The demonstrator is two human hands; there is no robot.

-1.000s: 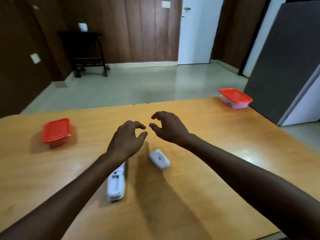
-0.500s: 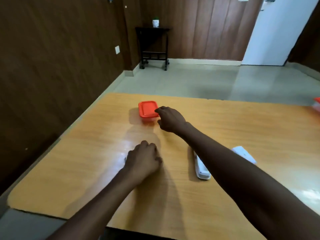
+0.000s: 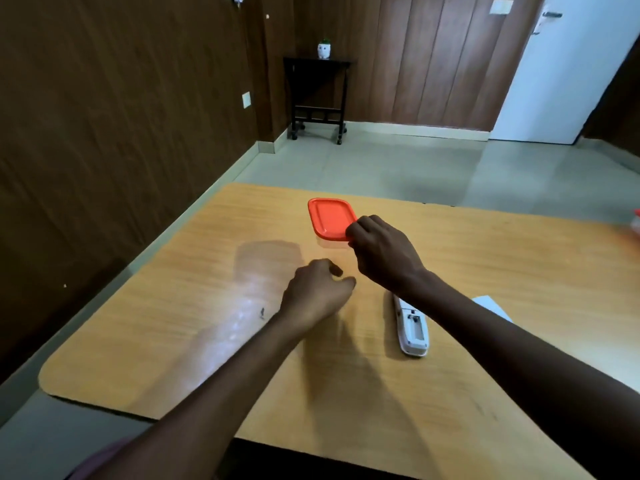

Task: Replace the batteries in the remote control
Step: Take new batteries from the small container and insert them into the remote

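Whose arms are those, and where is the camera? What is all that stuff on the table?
Those arms belong to a person, not a machine. The camera sits on the person's head and looks forward and down, so you see what they see. There is only this one view.

The right hand is pinching the edge of the orange lid of a small box, which looks tilted up a little. The left hand hovers over the wooden table, fingers curled, and seems to hold nothing.

Near the right arm lies a white remote control, back side up, with its battery slot uncovered. A flat white piece peeks out behind that arm; it may be the slot's cover.
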